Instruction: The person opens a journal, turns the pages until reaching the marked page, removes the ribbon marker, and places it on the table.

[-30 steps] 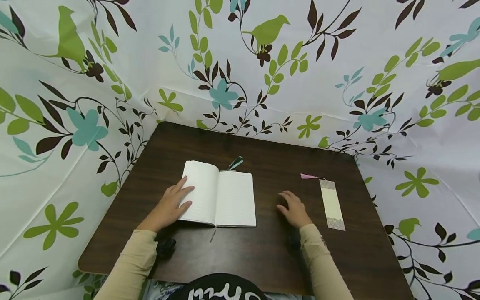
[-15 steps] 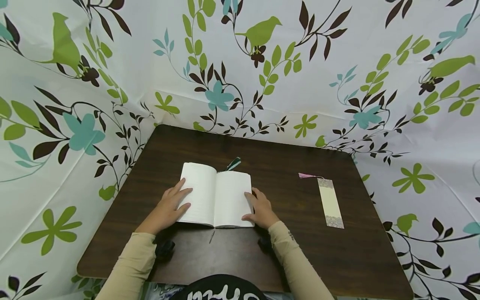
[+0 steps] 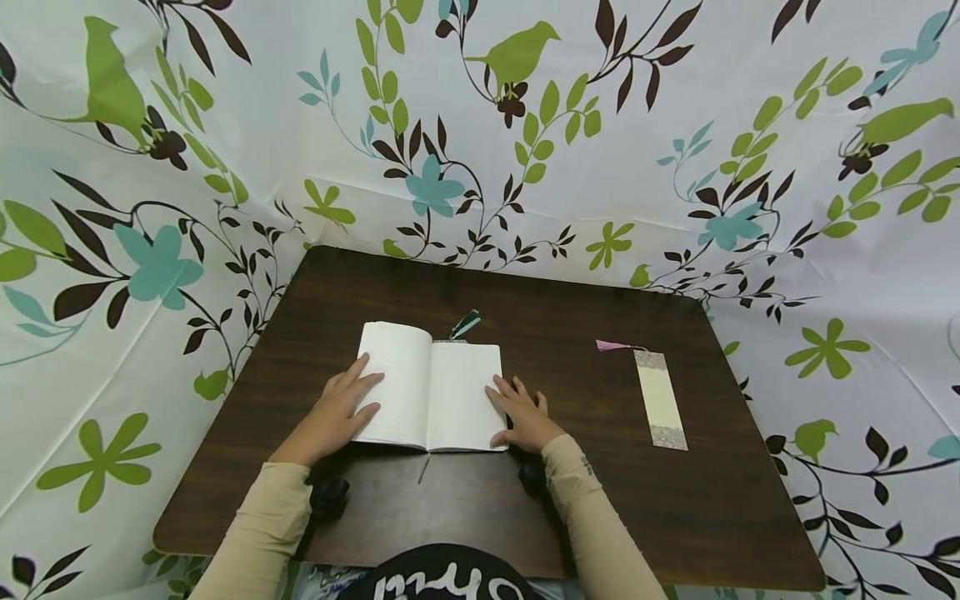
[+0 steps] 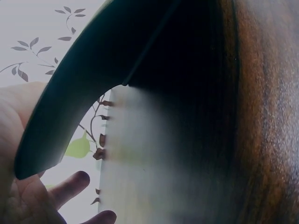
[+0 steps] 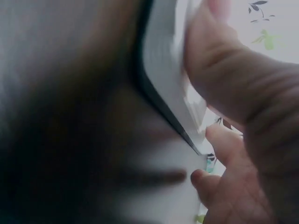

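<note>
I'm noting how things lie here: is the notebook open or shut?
Open: the notebook shows two white pages spread either side of its fold, left hand and right hand at opposite edges.

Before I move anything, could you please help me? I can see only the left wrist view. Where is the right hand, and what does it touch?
Observer: The right hand rests at the right edge of the open notebook, with its thumb on the right page.
Operator: Thank you, this is clear. Is there also some other thing on the table, farther to the right?
Observer: Yes, the head view shows a pale yellow bookmark with a pink tassel, lying to the right of that hand and apart from it.
</note>
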### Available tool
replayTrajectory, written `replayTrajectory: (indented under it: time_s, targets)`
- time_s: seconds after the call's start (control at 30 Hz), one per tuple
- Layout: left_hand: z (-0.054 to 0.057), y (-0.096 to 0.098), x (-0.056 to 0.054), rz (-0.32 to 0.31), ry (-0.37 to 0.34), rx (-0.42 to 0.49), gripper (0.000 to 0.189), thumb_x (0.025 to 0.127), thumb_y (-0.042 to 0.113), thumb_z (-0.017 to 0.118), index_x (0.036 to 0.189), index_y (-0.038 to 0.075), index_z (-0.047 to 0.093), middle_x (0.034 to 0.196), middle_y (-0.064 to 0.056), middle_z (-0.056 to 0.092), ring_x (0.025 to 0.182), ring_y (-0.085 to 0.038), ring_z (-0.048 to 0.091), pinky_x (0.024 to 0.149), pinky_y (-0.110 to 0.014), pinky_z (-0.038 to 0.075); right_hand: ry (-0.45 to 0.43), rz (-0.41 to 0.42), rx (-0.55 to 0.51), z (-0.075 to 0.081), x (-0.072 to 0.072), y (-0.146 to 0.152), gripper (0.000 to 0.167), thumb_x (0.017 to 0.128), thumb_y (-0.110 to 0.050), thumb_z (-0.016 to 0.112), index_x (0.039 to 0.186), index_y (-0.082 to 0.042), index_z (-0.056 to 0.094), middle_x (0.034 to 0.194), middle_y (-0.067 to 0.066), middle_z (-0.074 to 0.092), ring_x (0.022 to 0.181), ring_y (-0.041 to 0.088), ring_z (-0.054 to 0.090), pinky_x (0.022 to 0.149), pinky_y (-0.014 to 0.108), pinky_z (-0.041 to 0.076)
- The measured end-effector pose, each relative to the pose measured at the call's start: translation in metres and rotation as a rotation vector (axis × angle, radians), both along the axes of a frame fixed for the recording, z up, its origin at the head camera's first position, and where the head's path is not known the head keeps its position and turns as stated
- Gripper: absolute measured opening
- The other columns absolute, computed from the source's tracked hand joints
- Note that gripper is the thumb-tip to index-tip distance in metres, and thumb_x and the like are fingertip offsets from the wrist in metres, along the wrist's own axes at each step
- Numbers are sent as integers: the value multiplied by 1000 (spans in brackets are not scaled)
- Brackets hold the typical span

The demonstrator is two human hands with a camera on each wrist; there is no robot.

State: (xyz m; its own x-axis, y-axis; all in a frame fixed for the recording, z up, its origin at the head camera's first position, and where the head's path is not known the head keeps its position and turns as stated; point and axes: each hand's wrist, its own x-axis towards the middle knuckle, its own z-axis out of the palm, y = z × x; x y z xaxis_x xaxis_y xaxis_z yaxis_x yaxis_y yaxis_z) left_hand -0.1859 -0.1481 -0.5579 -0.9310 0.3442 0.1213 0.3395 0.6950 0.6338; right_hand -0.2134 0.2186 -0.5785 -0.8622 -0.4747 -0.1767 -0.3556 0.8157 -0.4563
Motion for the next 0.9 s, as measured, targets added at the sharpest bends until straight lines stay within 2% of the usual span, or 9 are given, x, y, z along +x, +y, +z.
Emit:
replayTrajectory:
  time_s: [0.1,0.27,0.37,0.5,0.7,0.8,0.9]
  targets:
    - [-1,0,-1,3,1,-6,50,102,17,61,149,5,49,167,-19,18,141,-54,25,102,-78,29,-1,12,-2,2,-2,2,98,79,-36,83,160,-17,33,170,5,16,154,41,7,110,77,0]
    - [-2,0,-2,2,-2,-9,50,102,18,62,149,5,49,167,-19,18,141,-54,25,102,-78,29,102,-8,3,-3,-4,0,87,78,-38,81,155,-18,45,166,7,28,153,42,17,109,79,0]
    - [-2,-1,-3,2,-2,-7,50,102,18,62,149,5,49,167,-20,18,141,-54,25,102,-78,29,150,-45,-8,-7,-4,-1,86,76,-39,82,153,-19,49,166,10,28,152,41,19,110,77,2]
    - [-4,-1,-3,7,-4,-9,51,102,19,62,149,6,49,167,-19,17,142,-53,25,103,-77,29,176,-105,-38,-11,-5,-5,100,75,-42,85,158,-17,37,168,15,19,154,40,15,111,76,4]
    - [-6,-3,-3,12,-8,-10,51,102,20,61,150,7,48,167,-19,17,142,-53,24,104,-77,28,182,-123,2,-14,-9,-12,120,77,-50,83,164,-9,10,169,16,11,155,37,7,111,76,3]
    - [-7,-3,-4,9,-7,-5,51,102,19,62,150,7,48,167,-18,17,142,-53,24,104,-76,28,184,-107,-71,-13,-9,-17,122,78,-47,83,162,-3,6,168,18,15,155,37,11,111,76,1]
    - [-8,-3,-4,2,-4,2,51,103,20,61,150,7,48,168,-18,17,142,-53,24,104,-76,28,103,-46,-253,-8,-7,-22,118,83,-38,81,162,-2,2,168,20,13,153,36,17,115,71,1]
